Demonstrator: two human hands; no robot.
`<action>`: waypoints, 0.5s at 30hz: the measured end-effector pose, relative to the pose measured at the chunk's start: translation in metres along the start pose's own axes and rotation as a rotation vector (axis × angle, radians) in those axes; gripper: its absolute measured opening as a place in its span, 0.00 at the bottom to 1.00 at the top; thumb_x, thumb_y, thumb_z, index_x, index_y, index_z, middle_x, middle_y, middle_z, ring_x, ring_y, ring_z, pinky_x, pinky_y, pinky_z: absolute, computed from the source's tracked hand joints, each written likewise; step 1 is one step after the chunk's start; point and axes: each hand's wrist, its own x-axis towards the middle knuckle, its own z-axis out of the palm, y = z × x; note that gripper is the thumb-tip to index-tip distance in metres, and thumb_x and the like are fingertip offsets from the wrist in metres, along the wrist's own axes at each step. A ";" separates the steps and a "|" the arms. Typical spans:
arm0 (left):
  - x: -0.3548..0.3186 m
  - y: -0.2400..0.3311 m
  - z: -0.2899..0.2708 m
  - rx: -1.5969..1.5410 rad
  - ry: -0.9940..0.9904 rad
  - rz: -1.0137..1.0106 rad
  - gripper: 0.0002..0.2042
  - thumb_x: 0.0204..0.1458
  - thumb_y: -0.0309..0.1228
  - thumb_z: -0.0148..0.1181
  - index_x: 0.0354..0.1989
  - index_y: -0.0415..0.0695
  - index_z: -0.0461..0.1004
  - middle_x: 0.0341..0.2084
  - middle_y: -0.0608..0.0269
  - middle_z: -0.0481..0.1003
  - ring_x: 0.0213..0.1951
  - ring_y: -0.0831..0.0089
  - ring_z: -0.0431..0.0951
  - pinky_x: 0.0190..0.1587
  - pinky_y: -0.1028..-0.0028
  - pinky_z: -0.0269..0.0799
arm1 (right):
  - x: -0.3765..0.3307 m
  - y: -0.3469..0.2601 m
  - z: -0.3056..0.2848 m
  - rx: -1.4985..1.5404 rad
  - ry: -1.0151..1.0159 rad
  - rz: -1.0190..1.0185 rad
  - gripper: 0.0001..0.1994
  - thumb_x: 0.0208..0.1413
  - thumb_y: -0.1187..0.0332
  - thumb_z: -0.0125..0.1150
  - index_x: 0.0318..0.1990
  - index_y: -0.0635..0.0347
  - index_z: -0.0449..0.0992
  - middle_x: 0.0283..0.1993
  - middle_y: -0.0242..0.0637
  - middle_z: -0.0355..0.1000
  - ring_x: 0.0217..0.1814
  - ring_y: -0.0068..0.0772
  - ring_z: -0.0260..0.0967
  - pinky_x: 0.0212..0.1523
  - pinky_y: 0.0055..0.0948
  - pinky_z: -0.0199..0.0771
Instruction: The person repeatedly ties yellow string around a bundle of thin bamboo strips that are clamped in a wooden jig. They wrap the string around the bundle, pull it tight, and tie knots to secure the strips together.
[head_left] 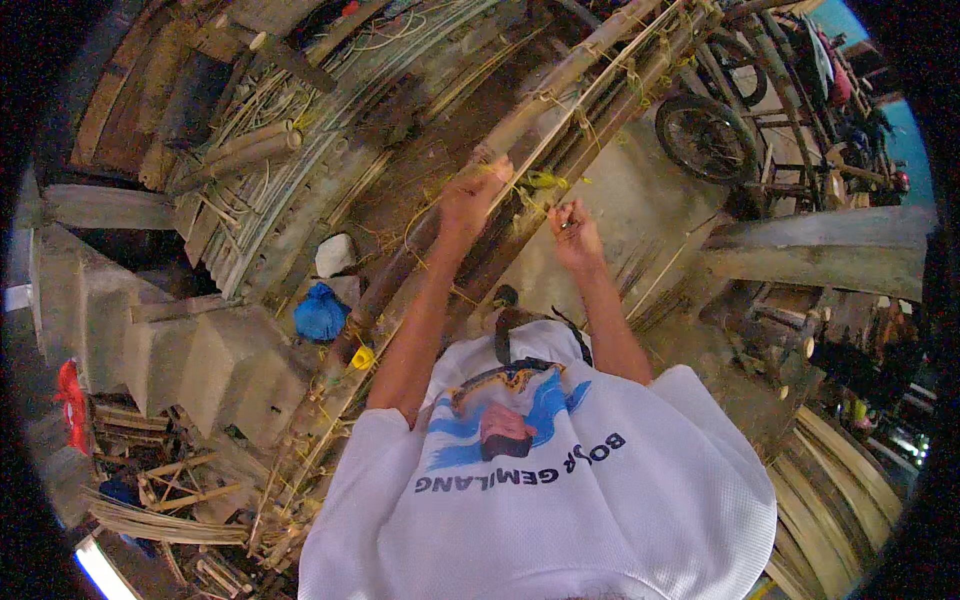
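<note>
Long bamboo poles run diagonally from the far right down to the near left, with a thin pale bamboo strip along them. Yellow ties are wrapped around the poles at intervals. My left hand rests at the poles, its fingers closed on the pale strip beside a yellow tie. Just right of the poles is my right hand, with fingers curled into a pinch close to the loose tie ends. What lies between those fingertips is too small to make out.
A blue plastic bag and a white lump lie left of the poles. Concrete steps rise at the left. Bamboo lengths are piled at the far left. Wheels stand far right; split bamboo slats lie near right.
</note>
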 end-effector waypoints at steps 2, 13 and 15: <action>0.011 0.033 -0.012 -0.271 0.023 -0.170 0.11 0.57 0.32 0.56 0.35 0.34 0.77 0.29 0.58 0.78 0.30 0.70 0.78 0.34 0.69 0.73 | -0.010 -0.020 0.014 0.063 0.062 -0.118 0.10 0.63 0.66 0.48 0.29 0.57 0.64 0.24 0.32 0.63 0.27 0.27 0.63 0.51 0.36 0.72; 0.109 -0.063 -0.018 -0.637 0.031 -0.509 0.10 0.57 0.30 0.54 0.24 0.42 0.67 0.16 0.67 0.63 0.15 0.78 0.59 0.19 0.72 0.61 | -0.018 -0.050 -0.073 0.182 0.264 -0.065 0.15 0.59 0.67 0.51 0.20 0.53 0.59 0.15 0.28 0.52 0.18 0.28 0.54 0.47 0.38 0.75; 0.104 -0.097 -0.014 -0.713 0.214 -0.701 0.09 0.56 0.29 0.53 0.25 0.42 0.67 0.16 0.66 0.63 0.15 0.77 0.58 0.18 0.73 0.59 | -0.004 -0.040 -0.097 0.187 0.232 0.054 0.14 0.57 0.69 0.52 0.20 0.55 0.60 0.16 0.30 0.55 0.19 0.29 0.56 0.46 0.38 0.75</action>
